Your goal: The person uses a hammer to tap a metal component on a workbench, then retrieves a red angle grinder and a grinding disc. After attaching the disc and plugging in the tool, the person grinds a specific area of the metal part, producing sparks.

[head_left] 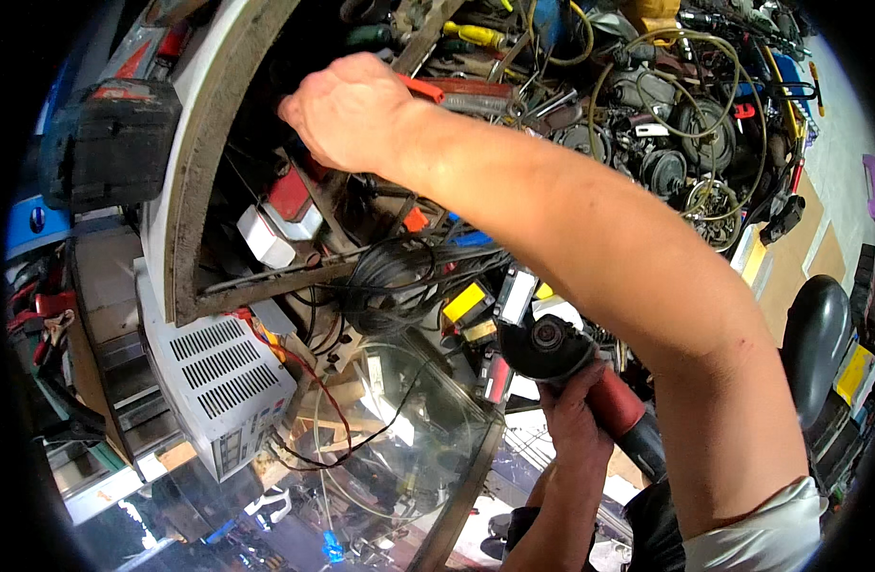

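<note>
My right hand (347,110) reaches across to the upper left, into a cluttered wooden shelf opening (194,191). Its fingers are curled and hidden in the dark, so what they touch cannot be told. A red-orange tool handle (423,89) lies just beside its knuckles. My left hand (573,415) is low in the middle, gripping the red body of an angle grinder (552,345). The grinder's black head points up and left, under my right forearm.
A white vented metal box (218,372) stands at lower left beside a clear curved glass panel (414,424). A coil of black cable (390,276) hangs over the shelf edge. Tools, wires and motor parts (685,143) fill the upper right; a black power tool (109,143) sits upper left.
</note>
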`<action>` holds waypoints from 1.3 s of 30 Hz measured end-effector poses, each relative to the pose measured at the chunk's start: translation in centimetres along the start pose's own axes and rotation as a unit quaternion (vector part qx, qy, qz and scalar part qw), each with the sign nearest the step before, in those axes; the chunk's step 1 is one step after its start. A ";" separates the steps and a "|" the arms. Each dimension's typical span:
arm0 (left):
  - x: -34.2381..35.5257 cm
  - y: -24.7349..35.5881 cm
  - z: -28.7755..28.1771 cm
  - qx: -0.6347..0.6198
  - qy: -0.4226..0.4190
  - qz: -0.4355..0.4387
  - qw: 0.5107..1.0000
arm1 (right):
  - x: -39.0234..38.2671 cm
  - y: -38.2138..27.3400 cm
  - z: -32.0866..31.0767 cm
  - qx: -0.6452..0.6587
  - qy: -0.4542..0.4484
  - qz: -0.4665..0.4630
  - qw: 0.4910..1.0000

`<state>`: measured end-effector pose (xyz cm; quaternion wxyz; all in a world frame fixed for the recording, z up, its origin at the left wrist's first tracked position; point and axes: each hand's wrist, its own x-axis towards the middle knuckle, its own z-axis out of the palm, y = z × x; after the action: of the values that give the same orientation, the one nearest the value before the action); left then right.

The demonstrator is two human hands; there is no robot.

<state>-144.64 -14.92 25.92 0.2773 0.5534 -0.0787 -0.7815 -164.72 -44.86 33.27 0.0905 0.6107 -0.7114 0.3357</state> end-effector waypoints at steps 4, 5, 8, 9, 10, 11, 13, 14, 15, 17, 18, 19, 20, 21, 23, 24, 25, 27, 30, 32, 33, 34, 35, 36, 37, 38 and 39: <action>0.2 0.2 -0.5 -0.005 -0.002 -0.024 1.000 | 0.8 -0.8 0.3 -0.016 -0.020 -0.005 1.000; 0.3 0.0 -1.0 -0.010 -0.006 -0.035 0.999 | 0.7 -1.0 0.3 -0.006 -0.002 0.001 1.000; 0.3 -0.2 -0.8 -0.020 0.008 -0.043 0.999 | 0.8 -1.1 0.2 0.015 0.028 0.032 0.999; 0.0 0.1 -0.3 -0.019 0.015 -0.044 0.999 | 1.0 -1.0 -0.4 0.018 -0.022 0.041 0.999; -0.2 0.2 0.0 -0.014 0.015 -0.048 0.999 | 1.0 -0.1 -0.7 0.026 -0.012 0.052 0.998; 0.2 0.0 -0.3 -0.010 0.000 -0.044 0.999 | 1.0 0.7 -0.9 0.024 0.036 0.056 0.997; 0.0 0.2 0.2 0.006 0.017 -0.038 0.999 | 1.1 2.0 -1.2 0.097 0.192 0.072 0.974; 0.0 0.4 0.3 0.012 0.028 -0.033 0.999 | 0.9 2.5 -1.6 0.150 0.142 0.125 0.971; 0.0 0.4 0.3 0.012 0.025 -0.032 0.999 | 0.8 3.1 -1.7 0.161 0.162 0.130 0.965; 0.1 0.6 -0.1 0.003 0.030 -0.021 0.999 | 0.0 2.4 -2.4 0.243 0.155 0.152 0.945; -0.2 0.1 0.3 0.016 0.023 -0.036 0.999 | 0.8 4.7 -2.5 0.232 0.171 0.172 0.942; -0.2 -0.1 0.2 0.020 0.027 -0.045 0.998 | 0.9 5.4 -2.3 0.245 0.184 0.188 0.933; -0.1 -0.3 0.1 0.024 0.032 -0.052 0.998 | 0.9 6.1 -2.0 0.258 0.196 0.204 0.924; 0.1 -0.1 -0.1 0.024 0.039 -0.047 0.998 | 0.9 5.5 -1.8 0.324 0.168 0.230 0.902; 0.1 0.3 -0.1 0.026 0.049 -0.042 0.998 | 0.5 4.3 -2.4 0.444 0.108 0.279 0.845; 0.0 0.2 0.1 0.027 0.047 -0.047 0.997 | 0.5 4.6 -2.2 0.430 0.134 0.289 0.845; -0.1 0.1 0.3 0.027 0.046 -0.051 0.997 | 0.7 4.8 -1.9 0.416 0.158 0.297 0.845; -0.2 -0.1 0.5 0.028 0.041 -0.050 0.998 | 0.7 5.6 -1.7 0.391 0.188 0.277 0.857; -0.2 -0.3 0.9 0.029 0.035 -0.037 0.998 | 0.3 5.3 -1.6 0.193 0.279 0.135 0.931; -0.3 -0.1 1.3 0.027 0.036 -0.034 0.998 | -0.1 4.1 -2.2 0.149 0.145 0.084 0.975; -0.3 -0.1 1.1 0.023 0.039 -0.033 0.998 | -0.8 2.9 -3.2 0.129 0.101 0.046 0.986; -0.1 -0.1 0.8 0.018 0.043 -0.031 0.998 | -0.6 1.8 -3.9 0.112 0.049 0.032 0.992; 0.1 -0.1 0.5 0.011 0.048 -0.028 0.998 | -0.4 0.5 -4.7 0.095 -0.003 0.015 0.995; -0.1 -0.1 1.0 0.008 0.051 -0.017 0.999 | 0.4 -0.1 -5.1 0.075 -0.060 0.026 0.995; -0.3 0.1 1.4 0.003 0.055 -0.005 0.998 | 0.9 -0.5 -4.8 0.059 -0.039 0.004 0.998; -0.4 0.4 1.7 -0.004 0.061 0.008 0.998 | 1.7 -1.1 -4.3 0.047 -0.032 -0.009 0.998; -0.7 0.4 2.0 -0.011 0.051 0.010 0.999 | 2.7 -0.8 -3.4 0.007 -0.004 -0.038 0.999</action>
<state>-146.20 -15.28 27.40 0.2945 0.5889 -0.0615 -0.7502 -165.56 -45.01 37.58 0.0961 0.6391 -0.6860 0.3341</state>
